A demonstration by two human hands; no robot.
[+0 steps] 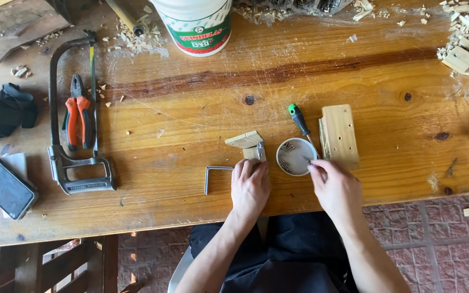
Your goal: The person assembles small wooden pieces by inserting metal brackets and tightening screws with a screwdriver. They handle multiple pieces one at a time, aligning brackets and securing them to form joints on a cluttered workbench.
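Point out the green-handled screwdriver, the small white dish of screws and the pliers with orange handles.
green-handled screwdriver [298, 118]: head view, on its green handle.
white dish of screws [285, 163]: head view, on its left rim.
orange-handled pliers [71, 127]: head view, on the left handle.

Wooden counter [278, 65] has a hacksaw [74, 130], orange pliers [79, 114], phone [4, 186], white bucket [196, 24], screw dish [295, 156], wood blocks [340, 134] on it.

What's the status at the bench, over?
Left hand pressing on small wood assembly. Right hand picking a screw from white dish. Green-handled screwdriver and drilled wood block beside the dish; metal bracket by left hand.
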